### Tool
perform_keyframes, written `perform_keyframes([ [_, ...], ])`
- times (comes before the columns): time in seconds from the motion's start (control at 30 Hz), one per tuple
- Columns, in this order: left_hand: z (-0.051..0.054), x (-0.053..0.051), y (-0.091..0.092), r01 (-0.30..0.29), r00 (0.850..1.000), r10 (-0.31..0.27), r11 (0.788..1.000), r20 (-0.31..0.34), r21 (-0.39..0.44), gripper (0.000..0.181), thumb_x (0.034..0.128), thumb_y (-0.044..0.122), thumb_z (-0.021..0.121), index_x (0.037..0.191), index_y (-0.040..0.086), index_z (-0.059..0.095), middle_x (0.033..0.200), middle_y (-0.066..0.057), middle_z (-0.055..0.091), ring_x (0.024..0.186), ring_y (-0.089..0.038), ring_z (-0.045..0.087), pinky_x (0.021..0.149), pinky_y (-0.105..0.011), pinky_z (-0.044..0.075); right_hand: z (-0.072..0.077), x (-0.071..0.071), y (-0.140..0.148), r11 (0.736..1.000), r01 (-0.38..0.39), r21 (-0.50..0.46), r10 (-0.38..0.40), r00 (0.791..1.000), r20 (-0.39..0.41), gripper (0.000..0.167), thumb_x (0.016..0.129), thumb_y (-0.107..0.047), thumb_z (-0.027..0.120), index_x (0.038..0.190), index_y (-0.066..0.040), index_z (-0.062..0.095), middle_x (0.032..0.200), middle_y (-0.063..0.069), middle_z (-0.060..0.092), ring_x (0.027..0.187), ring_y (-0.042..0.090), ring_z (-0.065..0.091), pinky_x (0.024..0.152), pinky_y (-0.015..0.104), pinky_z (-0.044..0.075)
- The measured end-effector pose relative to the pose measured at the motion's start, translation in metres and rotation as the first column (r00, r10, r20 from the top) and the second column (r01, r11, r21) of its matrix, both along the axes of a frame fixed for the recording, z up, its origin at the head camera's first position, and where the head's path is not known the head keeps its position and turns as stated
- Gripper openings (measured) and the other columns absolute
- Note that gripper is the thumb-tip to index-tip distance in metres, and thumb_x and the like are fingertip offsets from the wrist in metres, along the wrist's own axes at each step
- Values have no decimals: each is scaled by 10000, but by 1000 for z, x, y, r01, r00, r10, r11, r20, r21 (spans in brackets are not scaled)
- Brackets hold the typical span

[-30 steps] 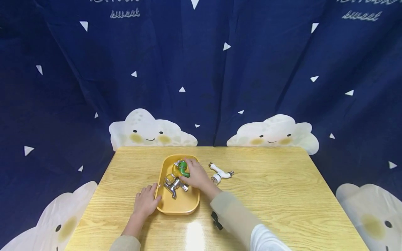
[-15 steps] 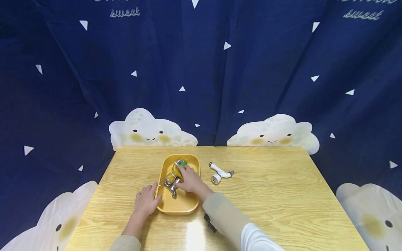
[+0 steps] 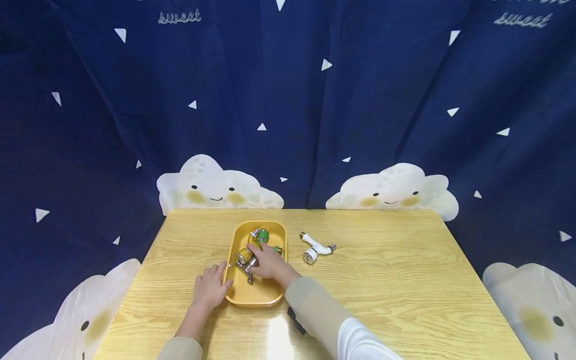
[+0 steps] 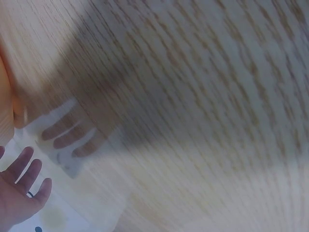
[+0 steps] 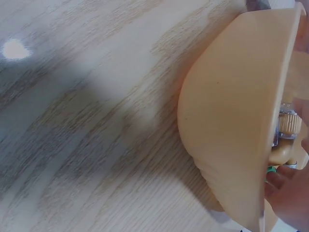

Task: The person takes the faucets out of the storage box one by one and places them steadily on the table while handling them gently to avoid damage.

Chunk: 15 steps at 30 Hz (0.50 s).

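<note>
My left hand lies at the near left side of the yellow tray, thumb at its rim. Its fingers look loose and spread in the left wrist view. My right hand reaches into the tray, thumb and fingers over a chrome tap and beside a yellow tap. Whether it grips either is hidden. A green tap lies at the tray's far end, partly covered by the hand. In the right wrist view, the ribbed yellow knob shows past the tray wall, near the fingers.
A white tap lies on the wooden table, right of the tray. Behind the table hangs a dark blue curtain with clouds and triangles. A black strap piece sits under the right forearm.
My right hand has moved left and nearer, from the green tap to the chrome and yellow taps. The green tap's right end shows again beyond the hand. My left hand stays put.
</note>
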<state>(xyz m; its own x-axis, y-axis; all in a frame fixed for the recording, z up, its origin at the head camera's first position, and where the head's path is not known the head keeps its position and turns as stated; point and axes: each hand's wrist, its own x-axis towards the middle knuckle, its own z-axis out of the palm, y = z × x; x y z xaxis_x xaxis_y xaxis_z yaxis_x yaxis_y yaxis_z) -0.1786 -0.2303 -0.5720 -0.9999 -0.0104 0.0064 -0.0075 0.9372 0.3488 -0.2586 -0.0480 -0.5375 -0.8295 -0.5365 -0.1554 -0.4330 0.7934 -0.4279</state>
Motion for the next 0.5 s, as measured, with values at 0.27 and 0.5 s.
perform_keyframes([
  [0.27, -2, 0, 0, -4, 1000, 4, 1000, -2, -8, 540, 872, 337, 518, 1333, 75, 412, 1228, -203, 504, 1133, -392, 447, 883, -602, 345, 2, -1, -8, 1000, -2, 28, 1, 999, 33, 677, 827, -419, 618, 1422, -281, 327, 1475, 191, 221, 1285, 376, 337, 1019, 478, 326],
  [0.5, -2, 1, 0, -5, 1000, 5, 1000, -6, -5, 536, 867, 326, 522, 1327, 73, 418, 1224, -205, 505, 1130, -392, 449, 882, -593, 350, -1, -1, -11, 998, 19, 63, -23, 998, 60, 658, 828, -413, 625, 1412, -309, 340, 1483, 176, 210, 1302, 362, 317, 1035, 457, 312],
])
